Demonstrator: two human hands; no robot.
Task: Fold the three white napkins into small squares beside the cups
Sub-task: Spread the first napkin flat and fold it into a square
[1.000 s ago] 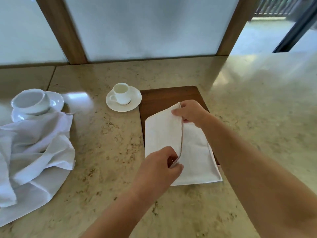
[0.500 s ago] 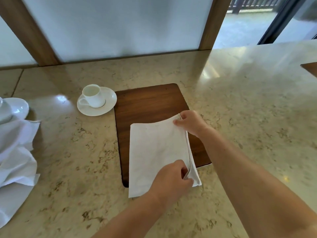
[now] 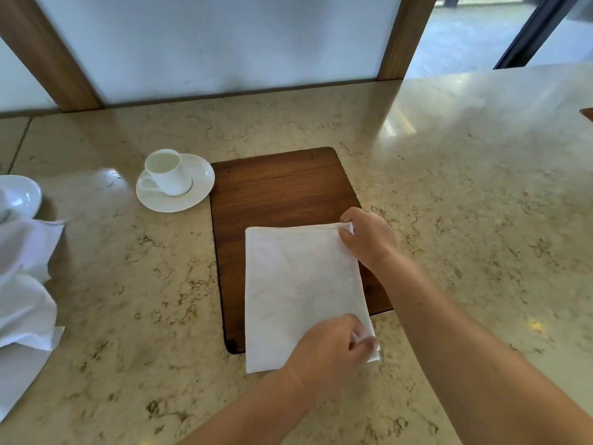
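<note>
My left hand (image 3: 333,348) pinches the near right corner of the folded napkin (image 3: 298,284), and my right hand (image 3: 369,236) pinches its far right corner — fingers curled on the cloth at both. The napkin lies flat as a tall rectangle on the wooden board (image 3: 279,184), its near edge hanging past the board onto the marble counter (image 3: 465,187). Just left of the board's far corner stands a white cup (image 3: 167,171) on its saucer (image 3: 199,187). At the far left edge, rumpled white napkins (image 3: 22,277) lie heaped beside another saucer (image 3: 22,194). Beyond the counter — frosted panels (image 3: 224,40) in wooden frames (image 3: 48,53).
</note>
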